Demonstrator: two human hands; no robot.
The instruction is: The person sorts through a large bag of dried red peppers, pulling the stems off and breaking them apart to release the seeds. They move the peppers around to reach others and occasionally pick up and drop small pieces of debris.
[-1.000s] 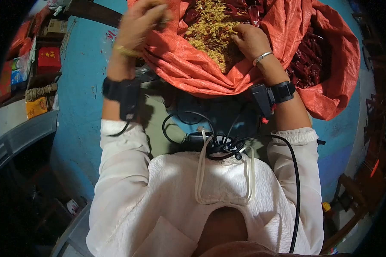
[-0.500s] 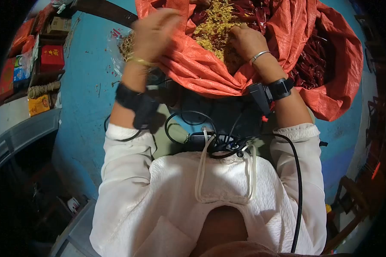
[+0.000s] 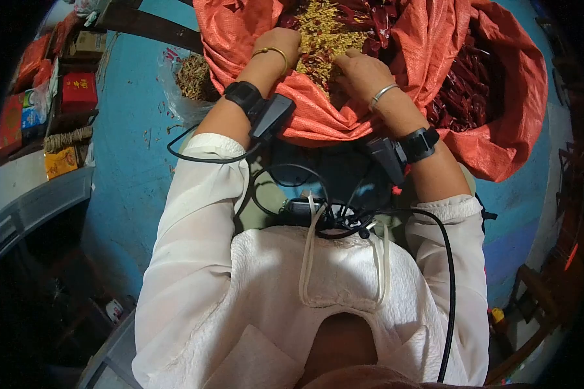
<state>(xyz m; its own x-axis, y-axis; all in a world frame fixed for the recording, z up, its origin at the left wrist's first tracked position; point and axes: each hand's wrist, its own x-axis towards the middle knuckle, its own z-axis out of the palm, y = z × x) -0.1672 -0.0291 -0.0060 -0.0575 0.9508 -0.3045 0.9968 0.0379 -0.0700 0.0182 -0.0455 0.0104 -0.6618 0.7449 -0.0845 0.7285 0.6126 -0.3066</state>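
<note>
A person in a white, long-sleeved garment [image 3: 272,272] works both hands over an open red sack [image 3: 318,120] at the top centre of the frame; inside it lies a heap of yellow seed-like bits [image 3: 322,32], with dark red dried chillies [image 3: 379,42] showing beside it near the top edge; the left hand [image 3: 282,44], a gold-coloured bangle [image 3: 280,53] at its wrist, is at the left side of the heap, its fingers bent downward and their tips hidden, so that one cannot tell whether it grips anything; the right hand [image 3: 363,72], with a silver-coloured bangle [image 3: 381,95], is at the heap's right side, fingers curled and knuckles up, and whether anything is pinched there cannot be told either; black devices are strapped to both forearms, and a black cable [image 3: 449,285] runs down the right of the white garment; at the upper right, a second red sack opening [image 3: 529,78] shows more dried chillies [image 3: 470,87]; at the upper left, a clear plastic bag [image 3: 174,87] of brown, stem-like scraps [image 3: 193,78] sits just beside the first sack; farther left, a red box [image 3: 79,91] and a yellow packet [image 3: 60,163] rest among crowded goods.
</note>
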